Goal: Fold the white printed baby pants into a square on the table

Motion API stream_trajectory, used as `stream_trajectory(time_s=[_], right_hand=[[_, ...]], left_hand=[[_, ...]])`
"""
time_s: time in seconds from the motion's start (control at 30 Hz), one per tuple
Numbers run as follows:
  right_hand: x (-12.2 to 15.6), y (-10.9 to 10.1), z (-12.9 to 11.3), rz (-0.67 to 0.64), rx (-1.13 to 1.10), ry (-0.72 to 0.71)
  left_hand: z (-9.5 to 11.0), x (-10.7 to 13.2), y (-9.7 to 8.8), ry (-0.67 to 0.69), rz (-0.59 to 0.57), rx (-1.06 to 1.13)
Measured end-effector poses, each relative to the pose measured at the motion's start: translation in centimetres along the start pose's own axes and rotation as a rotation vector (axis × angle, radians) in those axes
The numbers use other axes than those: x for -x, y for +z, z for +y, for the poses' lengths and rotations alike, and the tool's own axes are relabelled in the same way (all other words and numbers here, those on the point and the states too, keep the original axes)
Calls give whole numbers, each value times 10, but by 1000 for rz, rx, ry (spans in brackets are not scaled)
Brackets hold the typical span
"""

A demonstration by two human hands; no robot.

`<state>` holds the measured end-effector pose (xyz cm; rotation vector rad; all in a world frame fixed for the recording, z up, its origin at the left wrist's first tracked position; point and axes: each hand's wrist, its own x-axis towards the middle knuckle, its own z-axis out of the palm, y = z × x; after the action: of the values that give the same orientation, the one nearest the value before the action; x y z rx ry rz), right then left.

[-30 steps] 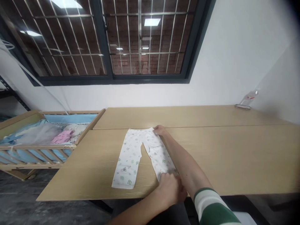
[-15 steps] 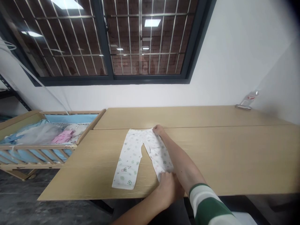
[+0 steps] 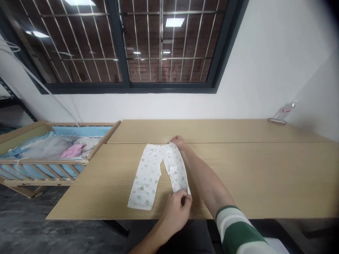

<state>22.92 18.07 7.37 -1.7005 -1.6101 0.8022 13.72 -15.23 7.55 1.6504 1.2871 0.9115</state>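
A small pair of white pants [image 3: 148, 173] with a green and grey print lies on the wooden table, waistband away from me and legs spread toward me. My right hand [image 3: 178, 141] is closed on the right corner of the waistband. Near the table's front edge, my left hand [image 3: 178, 208] pinches the hem of the right leg, thumb and forefinger together. That leg bends inward a little from the waist, and its hem is partly covered by my fingers. The other leg rests flat, touched by neither hand.
The wooden table [image 3: 251, 176] has a seam across it and meets a white wall below a barred window [image 3: 169, 53]. A clear plastic bottle [image 3: 284, 112] leans at the far right corner. On the left stands a wooden crib [image 3: 53, 163] holding blue, white and pink cloth.
My left hand has moved left with the hem, drawing the right leg inward. My right hand has shifted slightly up and left with the waistband corner.
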Motion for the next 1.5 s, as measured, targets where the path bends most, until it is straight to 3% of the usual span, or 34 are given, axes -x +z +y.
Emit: stream_trajectory(time_s=[0.13, 0.3, 0.6, 0.77, 0.97, 1.1, 1.2, 1.27, 1.37, 1.43, 1.5], right_hand=[[2, 14, -32, -52, -133, -20], [6, 47, -69, -70, -169, -46], [18, 119, -85, 5, -71, -80], [19, 142, -80, 23, -51, -119], [23, 159, -80, 40, -38, -126], [29, 162, -83, 61, -50, -125], [35, 156, -87, 76, -75, -174], [41, 150, -89, 59, -91, -239], [63, 137, -90, -7, -101, -351], [90, 127, -90, -115, -102, -495], [126, 116, -90, -295, -92, -722]], left_hand=[[-3, 22, -33, -44, 78, 177], [-11, 52, -74, -114, 166, 156], [-69, 79, -124, -209, 383, -161], [-85, 87, -132, -267, 405, -421], [-84, 87, -132, -381, 335, -726], [-79, 87, -134, -458, 273, -808], [-80, 93, -135, -518, 296, -856], [-83, 100, -134, -459, 367, -881], [-89, 107, -125, -128, 493, -889], [-90, 108, -115, 70, 546, -881], [-92, 108, -104, 175, 557, -899]])
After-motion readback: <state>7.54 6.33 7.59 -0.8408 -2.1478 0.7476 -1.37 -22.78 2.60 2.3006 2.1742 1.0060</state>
